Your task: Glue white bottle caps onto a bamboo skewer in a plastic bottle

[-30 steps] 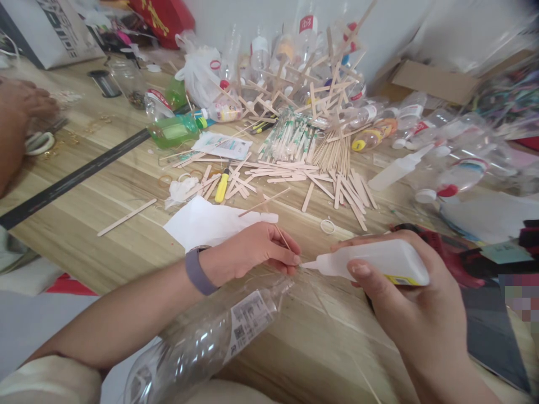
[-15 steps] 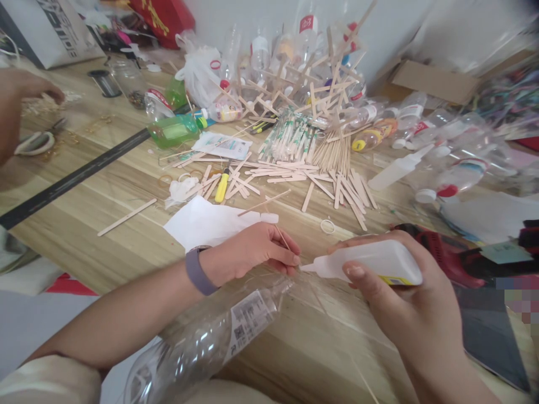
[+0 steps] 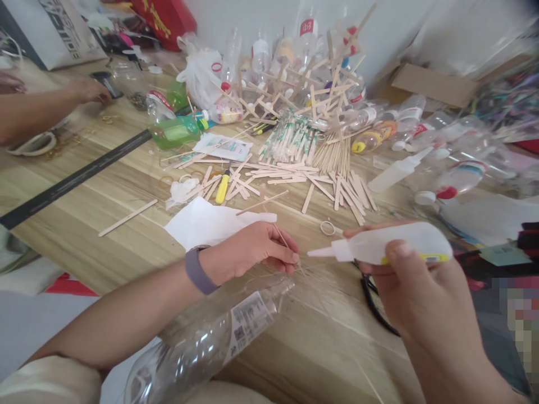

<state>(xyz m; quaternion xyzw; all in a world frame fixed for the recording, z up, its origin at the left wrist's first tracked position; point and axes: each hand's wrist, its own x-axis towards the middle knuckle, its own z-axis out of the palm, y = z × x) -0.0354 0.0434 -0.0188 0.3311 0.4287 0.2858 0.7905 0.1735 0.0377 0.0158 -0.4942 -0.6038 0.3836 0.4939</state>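
Note:
My left hand (image 3: 272, 247), with a purple band on the wrist, pinches a thin wooden stick (image 3: 281, 235) over the table. A small stick (image 3: 263, 202) crosses at its upper end. Beneath that forearm lies a clear plastic bottle (image 3: 202, 342) with a printed label, its neck near my fingertips. My right hand (image 3: 421, 286) is wrapped round a white glue bottle (image 3: 370, 245) with a yellow label. The glue nozzle points left, a short gap away from my left fingertips. White paper (image 3: 202, 221) lies behind my left wrist.
Flat wooden sticks (image 3: 290, 171), a yellow-handled screwdriver (image 3: 222, 188) and many plastic bottles (image 3: 309, 33) cover the back. A second glue bottle (image 3: 398, 171) lies right. Another person's hand (image 3: 86, 91) reaches towards a wire spool (image 3: 105, 85) at upper left. Black cable (image 3: 373, 306) lies near my right hand.
My right hand has drawn the glue bottle back to the right, away from my left fingertips. The other person's hand has moved right, towards the spool. My left hand is almost still.

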